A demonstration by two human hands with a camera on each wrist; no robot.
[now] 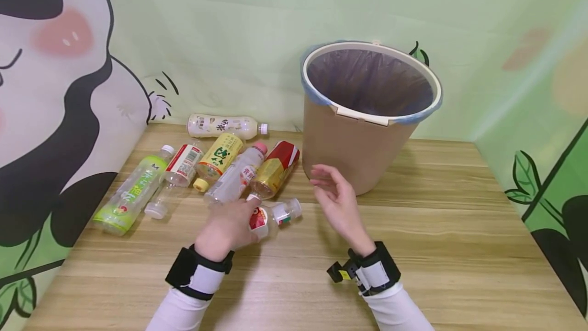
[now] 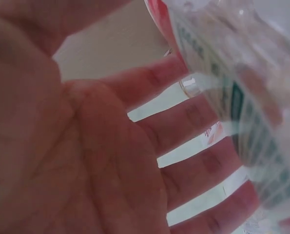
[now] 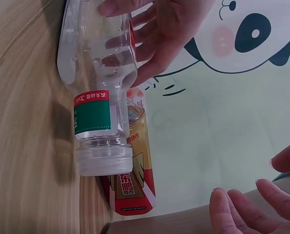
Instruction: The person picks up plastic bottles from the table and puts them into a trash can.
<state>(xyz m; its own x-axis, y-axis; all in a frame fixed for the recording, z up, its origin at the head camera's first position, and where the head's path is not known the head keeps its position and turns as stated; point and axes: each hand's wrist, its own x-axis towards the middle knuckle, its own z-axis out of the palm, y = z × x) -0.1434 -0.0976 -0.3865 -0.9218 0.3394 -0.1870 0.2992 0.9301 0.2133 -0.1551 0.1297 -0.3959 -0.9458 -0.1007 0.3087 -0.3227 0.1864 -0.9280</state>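
My left hand [image 1: 225, 229] grips a clear plastic bottle [image 1: 264, 221] with a red and white label, its capped end pointing right. In the right wrist view, the thumb lies on one side of this bottle [image 3: 103, 109], with the fingers behind it. A green band circles its neck below a clear ribbed cap. The left wrist view shows the palm close up, fingers spread along the bottle [image 2: 266, 117]. My right hand [image 1: 339, 203] holds nothing; its fingers are loosely bent in front of the bin. Beyond the held bottle lies a gold and red bottle [image 1: 275, 170].
A brown bin [image 1: 349, 152] with a bag-lined rim stands at the back. Left of it lie a pink-capped bottle [image 1: 236, 173], a yellow-labelled bottle [image 1: 220, 157], a red-and-white-labelled bottle [image 1: 184, 165], a green bottle [image 1: 133, 193] and a cream bottle [image 1: 222, 125] along the wall.
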